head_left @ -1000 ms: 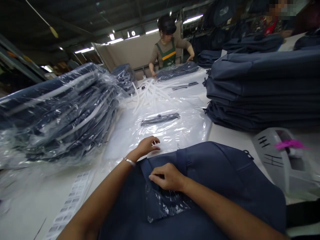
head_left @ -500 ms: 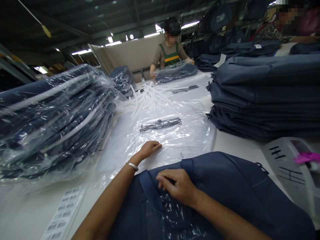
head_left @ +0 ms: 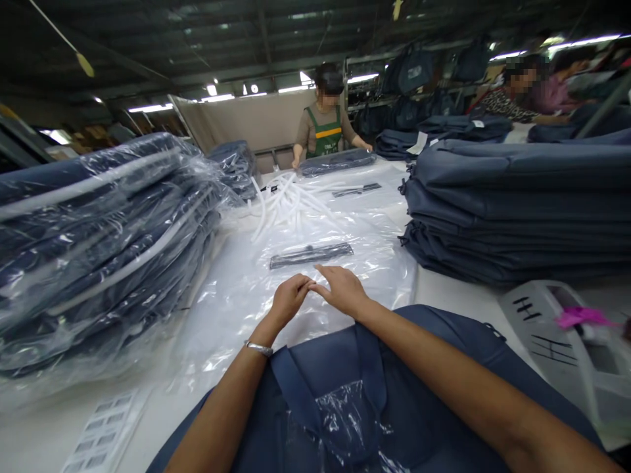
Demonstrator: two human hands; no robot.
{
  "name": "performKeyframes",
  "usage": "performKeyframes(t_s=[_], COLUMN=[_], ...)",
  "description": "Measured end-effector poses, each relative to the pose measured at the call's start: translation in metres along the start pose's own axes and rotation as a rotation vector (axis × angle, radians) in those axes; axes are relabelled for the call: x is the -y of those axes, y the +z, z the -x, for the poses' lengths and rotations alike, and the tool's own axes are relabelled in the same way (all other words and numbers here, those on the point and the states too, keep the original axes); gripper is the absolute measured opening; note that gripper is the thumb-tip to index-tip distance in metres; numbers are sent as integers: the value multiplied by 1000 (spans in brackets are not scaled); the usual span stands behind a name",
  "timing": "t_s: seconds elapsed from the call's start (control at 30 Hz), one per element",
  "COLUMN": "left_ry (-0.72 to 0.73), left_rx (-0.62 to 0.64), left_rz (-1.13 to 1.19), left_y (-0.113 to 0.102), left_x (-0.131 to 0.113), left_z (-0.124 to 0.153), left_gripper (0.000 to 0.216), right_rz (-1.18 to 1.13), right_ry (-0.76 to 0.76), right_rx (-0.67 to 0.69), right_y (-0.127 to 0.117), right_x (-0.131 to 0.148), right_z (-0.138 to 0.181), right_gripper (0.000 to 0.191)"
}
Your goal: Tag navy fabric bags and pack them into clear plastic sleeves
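A navy blue bag (head_left: 434,381) lies flat in front of me, with a small piece of clear plastic (head_left: 345,420) on its front. Beyond it a stack of clear plastic bags (head_left: 340,276) with a black zip strip (head_left: 310,255) is spread on the white table. My left hand (head_left: 288,299) and my right hand (head_left: 342,289) meet at the near edge of the top plastic bag, fingertips together. The left fingers are pinched on the plastic. The right fingers lie stretched over it.
A pile of bagged navy bags (head_left: 103,230) stands at the left, a stack of unbagged ones (head_left: 517,203) at the right. A grey tape dispenser (head_left: 557,335) sits at the right edge. A sticker sheet (head_left: 98,433) lies near left. A person (head_left: 323,121) works at the table's far end.
My right hand has left the navy bag's front and moved forward to join the left hand at the plastic bag's edge. The view has tilted up a little.
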State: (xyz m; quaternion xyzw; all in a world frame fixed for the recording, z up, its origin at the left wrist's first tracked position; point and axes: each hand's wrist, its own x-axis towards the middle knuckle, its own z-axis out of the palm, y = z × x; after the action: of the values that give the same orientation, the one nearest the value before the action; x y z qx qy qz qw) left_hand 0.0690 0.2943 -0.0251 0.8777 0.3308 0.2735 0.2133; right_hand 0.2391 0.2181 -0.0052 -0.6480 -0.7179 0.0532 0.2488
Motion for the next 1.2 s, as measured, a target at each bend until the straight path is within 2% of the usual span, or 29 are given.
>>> performKeyframes(t_s=[0.1,0.2,0.37,0.47,0.57,0.67,0.73,0.8,0.9,0.97,1.07,1.13,1.2], left_ry=[2,-7,-31,-48,-63,-81,-99,-107,-77,-52,-39,-17,22], left_rx=[-23,-51,-121,-162,-207,-217,-210,-209,-221,-225,-228,-229,-230], left_rz=[8,11,3,-9,-21,-42,-40,-13,62,99,98,67,22], left_y=[0,-1,-3,-5,-6,-7,-7,-7,-7,-6,-6,-7,-9], left_x=[-1,-3,-6,-7,-7,-6,-5,-6,-7,-9,-10,-11,-11], left_z=[1,1,2,4,6,6,6,5,4,4,6,7,8], left_gripper=[31,32,34,33,34,34,35,36,37,37,36,35,34], right_rz=[15,93,239,260,259,227,202,136,10,-3,102,187,229], right_ry=[-52,-78,33,131,160,114,70,4,-87,-91,-64,-37,21], right_rx=[75,89,136,124,135,247,320,306,139,40,30,60,77], right_y=[-2,-3,-8,-19,-36,-51,-56,-54,-40,-27,-11,-7,-10], right_x=[0,-2,-15,-36,-67,-94,-101,-93,-57,-27,3,4,-13], right_z=[1,3,-1,-4,1,17,29,35,29,18,1,-5,-6], right_gripper=[42,38,48,52,52,45,47,59,63,56,38,40,48])
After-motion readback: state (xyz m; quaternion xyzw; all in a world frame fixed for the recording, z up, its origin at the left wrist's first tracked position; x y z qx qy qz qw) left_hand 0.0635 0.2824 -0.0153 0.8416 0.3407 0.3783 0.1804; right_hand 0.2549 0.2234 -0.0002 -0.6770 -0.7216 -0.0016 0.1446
